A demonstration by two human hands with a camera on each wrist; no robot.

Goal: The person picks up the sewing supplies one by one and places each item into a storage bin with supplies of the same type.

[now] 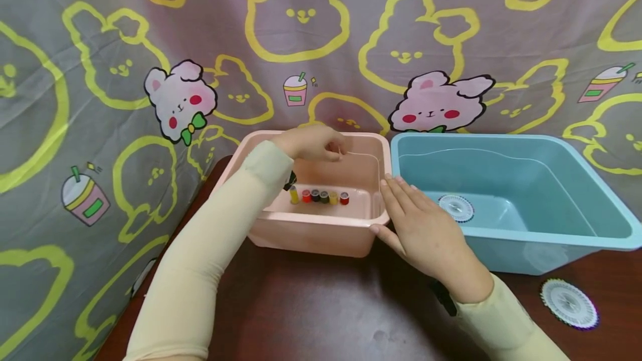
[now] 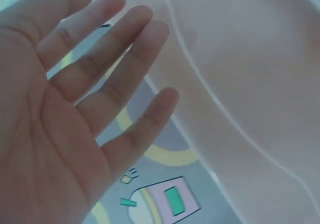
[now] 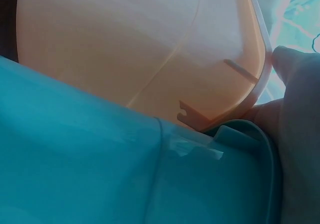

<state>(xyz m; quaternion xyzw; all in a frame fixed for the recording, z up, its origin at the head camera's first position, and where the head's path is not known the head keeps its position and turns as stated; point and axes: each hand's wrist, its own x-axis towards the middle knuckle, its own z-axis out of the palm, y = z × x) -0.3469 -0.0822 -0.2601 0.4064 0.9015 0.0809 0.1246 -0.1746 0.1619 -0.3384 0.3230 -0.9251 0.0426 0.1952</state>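
My left hand point(image 1: 313, 144) hovers over the far part of a pink basin point(image 1: 306, 218), its fingers loosely bent and nothing in them. In the left wrist view the same hand point(image 2: 70, 99) shows a bare palm with spread fingers. Inside the basin stands a row of several small spool-like cylinders, among them a yellow one point(image 1: 294, 195), a red one point(image 1: 306, 196) and a dark one point(image 1: 315, 196). My right hand point(image 1: 431, 233) rests with straight fingers where the pink basin meets a blue basin point(image 1: 546, 237); its thumb touches the pink rim at the near corner.
A white disc with a coloured beaded edge point(image 1: 456, 208), like a pin wheel, lies in the blue basin. Another such disc point(image 1: 569, 303) lies on the dark table point(image 1: 311, 305) at right. A patterned curtain point(image 1: 351, 71) hangs behind the basins and along the left.
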